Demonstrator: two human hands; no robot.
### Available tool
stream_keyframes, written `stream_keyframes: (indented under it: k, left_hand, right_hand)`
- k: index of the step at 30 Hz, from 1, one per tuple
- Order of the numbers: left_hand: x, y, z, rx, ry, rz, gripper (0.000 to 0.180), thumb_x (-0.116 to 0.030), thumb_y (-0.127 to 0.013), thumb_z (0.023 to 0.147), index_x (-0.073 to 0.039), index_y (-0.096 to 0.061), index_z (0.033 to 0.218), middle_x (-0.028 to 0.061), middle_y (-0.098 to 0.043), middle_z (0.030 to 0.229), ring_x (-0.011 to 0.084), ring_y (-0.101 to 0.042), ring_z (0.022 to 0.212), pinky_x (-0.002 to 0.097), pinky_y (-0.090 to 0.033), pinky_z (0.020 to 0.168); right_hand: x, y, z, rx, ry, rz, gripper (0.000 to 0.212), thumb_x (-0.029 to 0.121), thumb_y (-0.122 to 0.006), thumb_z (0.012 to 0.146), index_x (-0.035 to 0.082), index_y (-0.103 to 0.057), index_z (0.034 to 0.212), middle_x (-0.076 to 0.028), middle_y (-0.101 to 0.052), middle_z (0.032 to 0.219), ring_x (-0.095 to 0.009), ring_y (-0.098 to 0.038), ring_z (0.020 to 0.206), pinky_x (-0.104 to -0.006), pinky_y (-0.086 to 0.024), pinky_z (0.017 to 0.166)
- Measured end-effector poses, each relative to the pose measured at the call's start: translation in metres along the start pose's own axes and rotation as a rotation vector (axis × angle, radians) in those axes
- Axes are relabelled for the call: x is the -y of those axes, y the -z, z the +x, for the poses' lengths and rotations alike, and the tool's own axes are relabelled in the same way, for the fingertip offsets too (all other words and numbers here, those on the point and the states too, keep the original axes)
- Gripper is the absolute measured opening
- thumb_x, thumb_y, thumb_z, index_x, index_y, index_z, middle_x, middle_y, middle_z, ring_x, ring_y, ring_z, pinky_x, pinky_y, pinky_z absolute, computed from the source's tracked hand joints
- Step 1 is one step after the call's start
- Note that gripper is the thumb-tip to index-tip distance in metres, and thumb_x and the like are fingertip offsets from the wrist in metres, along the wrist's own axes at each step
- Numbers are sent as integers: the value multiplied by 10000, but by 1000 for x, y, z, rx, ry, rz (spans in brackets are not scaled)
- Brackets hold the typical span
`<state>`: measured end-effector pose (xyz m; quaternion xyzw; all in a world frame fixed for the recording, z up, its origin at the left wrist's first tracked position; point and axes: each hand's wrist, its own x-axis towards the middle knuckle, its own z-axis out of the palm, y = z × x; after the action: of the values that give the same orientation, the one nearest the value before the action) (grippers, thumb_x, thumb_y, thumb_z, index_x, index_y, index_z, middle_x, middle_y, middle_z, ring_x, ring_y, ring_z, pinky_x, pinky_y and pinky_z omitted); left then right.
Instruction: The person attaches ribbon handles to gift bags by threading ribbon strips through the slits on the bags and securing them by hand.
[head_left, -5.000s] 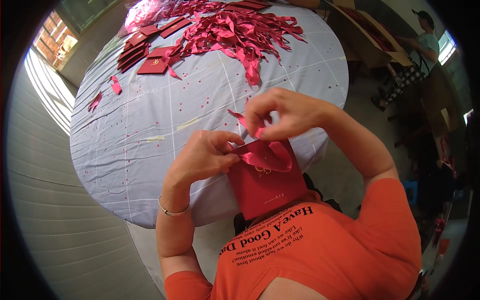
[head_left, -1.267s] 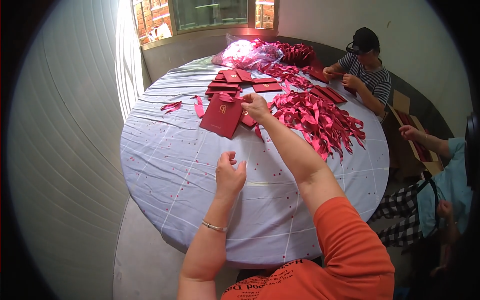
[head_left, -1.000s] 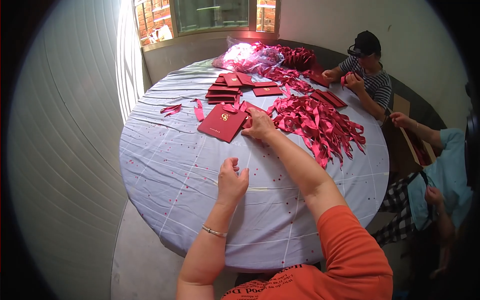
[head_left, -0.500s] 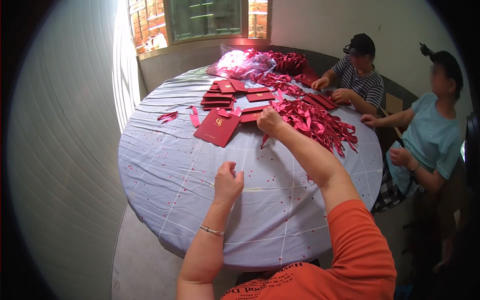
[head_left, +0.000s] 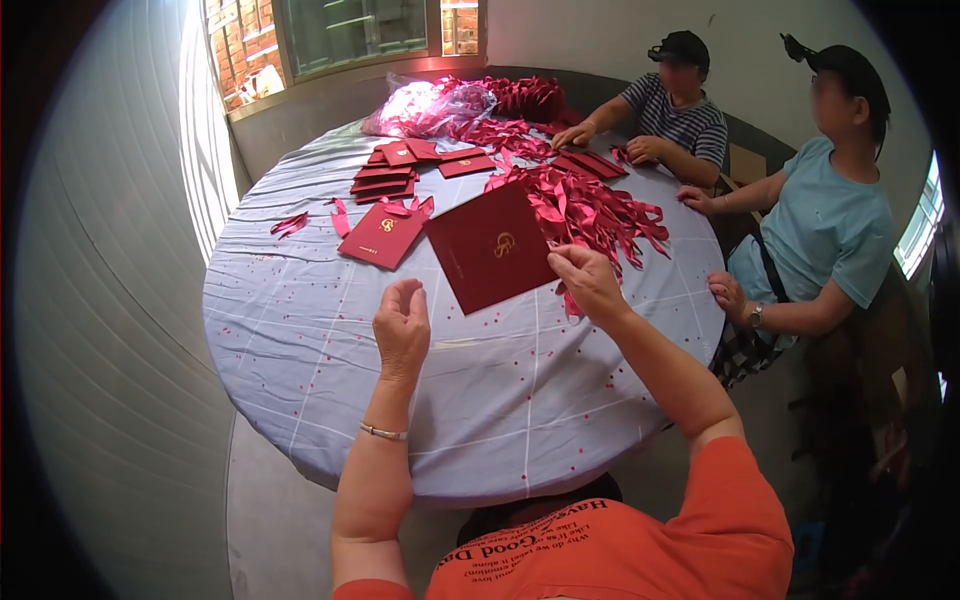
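My right hand (head_left: 588,282) grips a flat dark red paper bag (head_left: 492,248) with a gold emblem by its right edge and holds it lifted above the round table (head_left: 300,330). My left hand (head_left: 402,326) hovers just left of the bag's lower corner, fingers loosely curled, holding nothing. A finished red bag with ribbon handles (head_left: 385,233) lies flat on the cloth beyond my left hand. A heap of red ribbons (head_left: 590,205) lies right behind the held bag.
Stacks of flat red bags (head_left: 385,176) and a clear plastic sack (head_left: 430,105) sit at the far side. Two loose ribbon pieces (head_left: 290,222) lie at the left. Two other people sit at the far right; one's hands (head_left: 728,292) rest on the table edge.
My right hand left the finished bag on the table, reached to the ribbon heap and came back holding a new flat red bag. My left hand rose off the cloth.
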<state>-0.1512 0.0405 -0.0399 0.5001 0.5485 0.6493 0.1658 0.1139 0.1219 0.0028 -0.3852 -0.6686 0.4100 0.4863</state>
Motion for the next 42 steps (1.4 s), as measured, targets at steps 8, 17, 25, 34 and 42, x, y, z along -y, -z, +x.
stream_keyframes:
  k: [8,17,25,34,42]
  left_hand:
    - [-34,10,-11,242,304,-344,357,-305,-527,1003,31,-594,1106,122,-676,1027,185,-672,898,301,-547,758]
    - [-26,15,-7,561,560,-742,336,-213,-561,946,21,-560,1186,144,-684,1057,236,-707,871,371,-607,744]
    - [-40,10,-19,668,614,-826,378,51,-662,784,47,-587,1155,174,-682,1060,282,-705,905,429,-623,758]
    - [-42,19,-31,1306,270,-419,512,-230,-755,828,62,-581,1210,123,-687,1022,193,-677,898,350,-571,750]
    - [-39,8,-21,780,295,-668,555,-395,-540,982,27,-492,1340,152,-635,1201,206,-619,1117,347,-509,935]
  right_hand:
    - [34,12,-75,-211,693,-478,160,4,-652,874,-8,-667,1033,-106,-687,899,-174,-669,742,-280,-542,606]
    - [34,9,-108,-76,1000,-757,311,-25,-693,772,33,-652,1075,-140,-655,1051,-289,-665,857,-333,-557,724]
    - [28,-1,-108,-37,-139,273,418,19,-569,935,18,-422,1326,-81,-556,1154,-126,-598,824,-231,-541,704]
    - [33,-2,-81,-16,-26,262,496,-4,-694,866,7,-493,1319,-75,-560,1184,-110,-580,1003,-242,-524,861]
    - [48,28,-34,541,-258,145,371,18,-747,820,-7,-628,1171,-60,-699,916,-104,-655,867,-239,-543,752]
